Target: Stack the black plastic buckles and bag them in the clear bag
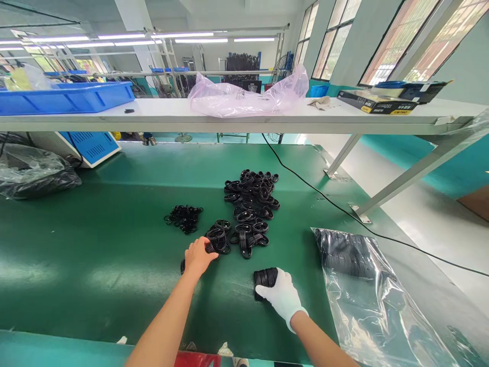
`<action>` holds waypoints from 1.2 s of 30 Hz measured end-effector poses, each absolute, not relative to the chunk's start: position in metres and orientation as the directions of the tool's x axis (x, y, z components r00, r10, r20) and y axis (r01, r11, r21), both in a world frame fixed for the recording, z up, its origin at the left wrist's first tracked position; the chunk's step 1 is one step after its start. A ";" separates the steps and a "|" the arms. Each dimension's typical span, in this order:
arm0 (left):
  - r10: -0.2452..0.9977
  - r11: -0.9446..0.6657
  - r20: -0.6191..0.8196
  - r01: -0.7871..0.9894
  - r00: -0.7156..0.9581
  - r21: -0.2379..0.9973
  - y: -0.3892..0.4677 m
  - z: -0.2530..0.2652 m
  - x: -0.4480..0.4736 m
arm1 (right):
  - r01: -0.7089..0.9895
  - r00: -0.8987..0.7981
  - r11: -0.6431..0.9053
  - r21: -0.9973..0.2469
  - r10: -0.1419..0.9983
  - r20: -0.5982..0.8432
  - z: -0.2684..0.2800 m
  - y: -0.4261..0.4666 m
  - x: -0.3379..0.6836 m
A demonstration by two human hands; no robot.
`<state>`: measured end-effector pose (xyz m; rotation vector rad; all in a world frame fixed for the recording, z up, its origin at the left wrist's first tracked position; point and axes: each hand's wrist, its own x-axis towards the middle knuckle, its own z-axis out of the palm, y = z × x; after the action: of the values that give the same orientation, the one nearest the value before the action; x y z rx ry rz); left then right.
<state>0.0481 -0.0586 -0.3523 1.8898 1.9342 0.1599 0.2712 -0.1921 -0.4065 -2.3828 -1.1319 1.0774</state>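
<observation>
My bare left hand (198,257) curls its fingers and thumb around some black rings at the near edge of a small cluster (223,224). A little of something black shows on the far side of that hand. In a white glove, my right hand (281,294) grips a row of black rings (264,279) packed side by side on the green table. Between and beyond both hands lies a larger pile of black ring bundles (252,191). Left of it sits a heap of smaller black rings (185,218).
A clear plastic bag (367,295) with black rings inside lies at the right. A black cable (324,196) crosses the green table (114,224). Above the back runs a white shelf (160,108) bearing a blue bin (95,97) and a pink plastic bag (248,97).
</observation>
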 end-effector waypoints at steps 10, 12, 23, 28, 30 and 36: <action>0.992 0.042 -0.120 0.763 0.047 0.645 -0.155 -0.401 0.092 | 0.553 0.424 -0.649 -0.523 0.759 -0.493 -0.400 -0.191 0.270; 0.995 -0.014 -0.084 0.900 0.056 0.436 -0.171 -0.401 0.098 | 0.554 0.428 -0.656 -0.512 0.753 -0.501 -0.397 -0.191 0.270; 0.855 -0.286 -0.358 0.916 0.376 0.280 -0.154 -0.366 0.102 | 0.565 0.418 -0.644 -0.517 0.763 -0.493 -0.396 -0.191 0.271; 0.750 -0.355 -0.426 0.851 0.506 0.386 -0.145 -0.366 0.114 | 0.567 0.415 -0.649 -0.508 0.757 -0.505 -0.394 -0.190 0.271; 0.768 -0.227 -0.418 0.817 0.485 0.530 -0.149 -0.371 0.113 | 0.565 0.410 -0.645 -0.516 0.761 -0.502 -0.393 -0.190 0.272; 0.798 -0.037 -0.406 0.708 0.446 0.705 -0.155 -0.390 0.106 | 0.573 0.409 -0.639 -0.513 0.766 -0.496 -0.397 -0.189 0.273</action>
<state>0.1062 -0.1550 -0.3901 1.7728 1.2933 0.1218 0.2732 -0.1887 -0.3969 -2.4047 -1.1720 1.0563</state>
